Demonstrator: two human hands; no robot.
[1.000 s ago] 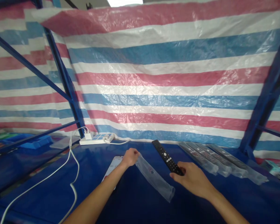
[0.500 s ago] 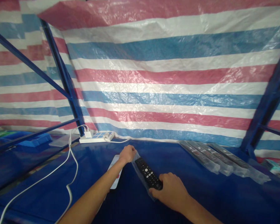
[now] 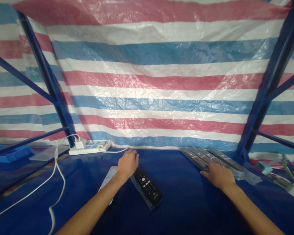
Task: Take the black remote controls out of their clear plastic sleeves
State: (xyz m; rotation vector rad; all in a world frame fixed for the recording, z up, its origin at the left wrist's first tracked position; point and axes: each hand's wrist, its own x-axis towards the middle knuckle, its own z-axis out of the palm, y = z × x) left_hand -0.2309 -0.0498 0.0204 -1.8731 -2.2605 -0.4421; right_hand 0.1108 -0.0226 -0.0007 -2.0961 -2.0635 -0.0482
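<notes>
A black remote control [image 3: 149,187] lies slanted on the blue table, with a clear plastic bag [image 3: 142,193] beneath it and along its left side. Over its far end, my left hand [image 3: 127,164] is closed with curled fingers; the exact grip there is hidden. To the right, my right hand [image 3: 219,175] rests at the near part of several bagged remote controls [image 3: 201,155] laid side by side. Its thumb stands apart from the fingers, and nothing shows lifted in it. A white phone [image 3: 108,178] sits partly behind my left forearm.
A white power strip [image 3: 90,147] with plugged-in white cables [image 3: 57,163] stands at the back left. Blue metal posts [image 3: 264,94] rise on both sides before a striped plastic sheet [image 3: 159,75]. A blue tray [image 3: 11,154] sits at far left, assorted items at far right.
My right hand has let go of the remote control's near end and moved right to the bagged remotes. My left hand stays at the far end. The view has turned slightly right.
</notes>
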